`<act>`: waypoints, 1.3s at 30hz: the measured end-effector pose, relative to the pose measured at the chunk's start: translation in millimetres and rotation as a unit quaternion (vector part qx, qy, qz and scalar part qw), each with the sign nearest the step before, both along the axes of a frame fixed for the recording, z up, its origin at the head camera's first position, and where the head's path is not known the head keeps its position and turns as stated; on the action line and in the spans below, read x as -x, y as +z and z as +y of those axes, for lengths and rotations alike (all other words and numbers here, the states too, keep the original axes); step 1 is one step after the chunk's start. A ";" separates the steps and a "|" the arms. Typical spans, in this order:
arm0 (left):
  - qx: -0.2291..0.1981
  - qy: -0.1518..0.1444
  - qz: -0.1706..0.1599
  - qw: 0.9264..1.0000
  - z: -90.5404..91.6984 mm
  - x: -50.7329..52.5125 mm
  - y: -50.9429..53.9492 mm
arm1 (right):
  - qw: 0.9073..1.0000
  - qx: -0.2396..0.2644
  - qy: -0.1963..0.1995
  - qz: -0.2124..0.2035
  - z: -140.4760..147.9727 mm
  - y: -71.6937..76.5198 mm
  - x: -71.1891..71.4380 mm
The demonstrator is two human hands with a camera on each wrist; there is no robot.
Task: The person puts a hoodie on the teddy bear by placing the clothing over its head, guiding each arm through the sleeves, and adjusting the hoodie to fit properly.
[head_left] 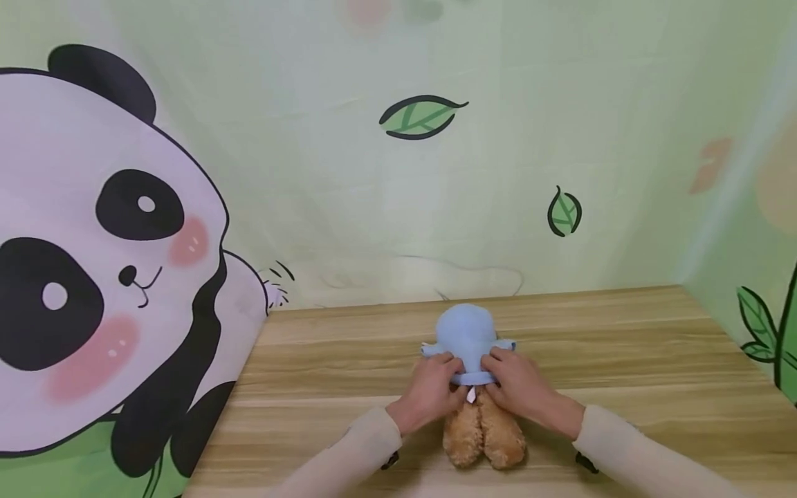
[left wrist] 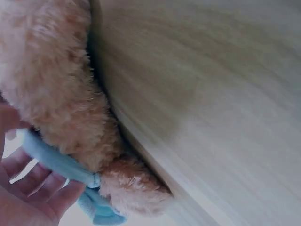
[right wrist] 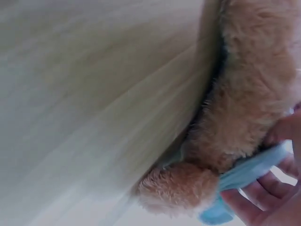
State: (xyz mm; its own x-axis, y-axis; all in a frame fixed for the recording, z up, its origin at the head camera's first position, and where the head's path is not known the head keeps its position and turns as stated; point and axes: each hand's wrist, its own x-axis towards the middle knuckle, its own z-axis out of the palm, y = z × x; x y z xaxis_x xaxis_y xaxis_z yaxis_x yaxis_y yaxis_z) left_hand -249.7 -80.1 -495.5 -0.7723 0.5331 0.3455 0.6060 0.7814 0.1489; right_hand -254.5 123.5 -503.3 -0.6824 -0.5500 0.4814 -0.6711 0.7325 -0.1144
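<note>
A brown plush toy (head_left: pixel 463 436) lies on the wooden table, its two legs toward the person. Blue cloth (head_left: pixel 465 332), like a small garment, covers its upper part, with short flaps at both sides. The left hand (head_left: pixel 432 387) pinches the cloth's lower left hem; in the left wrist view its fingers curl at the blue band (left wrist: pixel 59 157). On the other side the right hand (head_left: pixel 526 387) pinches the hem, fingers under the blue edge (right wrist: pixel 254 165) in the right wrist view. Between the hands a white tag (head_left: pixel 471 395) shows. The toy's head is hidden.
The wooden table (head_left: pixel 336 346) reaches back to a green cloth backdrop (head_left: pixel 324 173) printed with leaves. A large printed panda (head_left: pixel 156 277) fills the left side, and a printed plant (head_left: pixel 762 325) is at the right.
</note>
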 end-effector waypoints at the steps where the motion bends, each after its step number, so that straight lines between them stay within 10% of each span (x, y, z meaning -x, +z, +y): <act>1: 0.004 -0.005 -0.007 1.000 -1.0 -1.5 0.3 | 1.000 0.001 0.005 -0.014 2.3 0.9 -1.9; 17: 0.081 0.053 0.079 0.992 21.6 13.5 -10.9 | 0.999 -0.001 -0.002 0.047 -11.5 -12.1 14.0; 24: 0.035 0.025 0.080 0.996 14.8 26.2 -10.9 | 0.996 -0.001 -0.012 0.093 -2.1 -13.7 23.3; 31: 0.011 -0.048 0.097 0.994 -5.5 13.0 -13.5 | 0.994 0.005 0.036 0.106 19.8 -12.9 10.1; 39: 0.018 -0.047 0.084 0.995 -13.8 -3.9 -13.8 | 0.998 -0.044 0.028 0.043 28.6 -7.8 -11.5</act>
State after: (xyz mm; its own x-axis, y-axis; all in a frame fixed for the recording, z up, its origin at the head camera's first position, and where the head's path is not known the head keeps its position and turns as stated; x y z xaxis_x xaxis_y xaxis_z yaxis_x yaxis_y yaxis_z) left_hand -245.8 -93.9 -509.3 -0.6513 0.6152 0.4442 0.6912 0.7226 0.0127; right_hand -242.9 152.2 -511.2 -0.6080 -0.6291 0.4843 -0.7158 0.6982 0.0083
